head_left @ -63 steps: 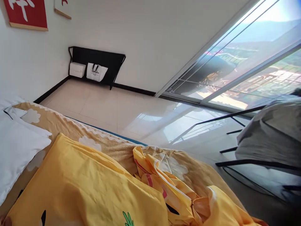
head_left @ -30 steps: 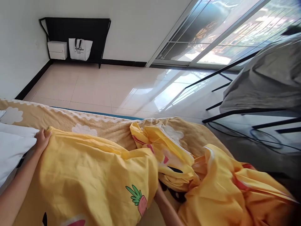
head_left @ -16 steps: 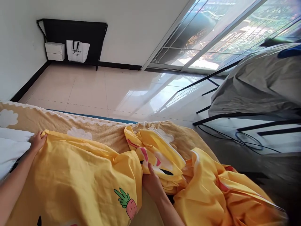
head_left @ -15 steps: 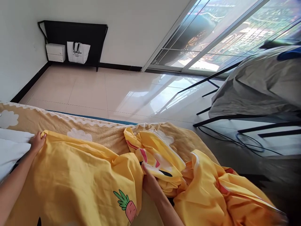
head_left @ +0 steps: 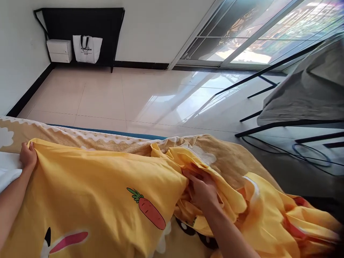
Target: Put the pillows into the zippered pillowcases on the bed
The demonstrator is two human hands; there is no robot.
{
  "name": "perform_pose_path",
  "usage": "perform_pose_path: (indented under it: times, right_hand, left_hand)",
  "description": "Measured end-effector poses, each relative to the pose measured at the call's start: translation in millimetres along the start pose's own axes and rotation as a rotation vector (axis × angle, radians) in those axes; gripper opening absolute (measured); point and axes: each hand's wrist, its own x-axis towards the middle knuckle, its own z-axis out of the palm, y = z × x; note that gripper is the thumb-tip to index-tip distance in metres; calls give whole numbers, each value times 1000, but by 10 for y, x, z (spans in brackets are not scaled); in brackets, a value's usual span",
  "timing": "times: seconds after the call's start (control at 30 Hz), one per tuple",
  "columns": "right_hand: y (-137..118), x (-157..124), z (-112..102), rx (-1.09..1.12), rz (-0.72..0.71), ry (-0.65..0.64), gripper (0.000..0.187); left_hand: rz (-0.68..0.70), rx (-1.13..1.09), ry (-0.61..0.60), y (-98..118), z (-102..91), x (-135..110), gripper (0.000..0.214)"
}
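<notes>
A yellow duvet cover [head_left: 107,186] with a carrot print and part of a rabbit print lies across the bed. At the far left, my left hand [head_left: 28,155] is closed on its upper corner. My right hand [head_left: 203,188] grips the bunched folds to the right of the carrot, its fingertips partly tucked into the cloth. Between the two hands the upper edge runs nearly straight. More of the cover lies crumpled to the right of my right hand, with a white strip along one edge. Beneath it is a tan bed sheet [head_left: 228,161] with white cloud shapes.
White bedding [head_left: 9,166] lies by my left forearm. Past the bed are a tiled floor [head_left: 102,96], a black shelf [head_left: 107,36] with a white bag [head_left: 87,50] and white box [head_left: 59,50], and a sliding glass door. Grey cloth [head_left: 303,93] covers a black-framed rack at right, cables below.
My left hand has moved left and slightly up with the corner. My right hand has shifted right and up, drawing the upper edge straighter and bringing the carrot fully into sight.
</notes>
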Motion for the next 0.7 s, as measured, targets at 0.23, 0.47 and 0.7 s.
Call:
perform_pose_path:
  times: [0.23,0.47,0.7]
  right_hand:
    - [7,-173,2,-730,-350,-65,33]
    - [21,-14,882,-1267,-800,-537,31]
    - [-221,630,860,-1398,-736,-383,33]
  left_hand:
    - [205,136,-37,-150,437,-85,40]
    - [223,142,-22,-270,616,76,38]
    - [236,106,23,-339,742,89,44]
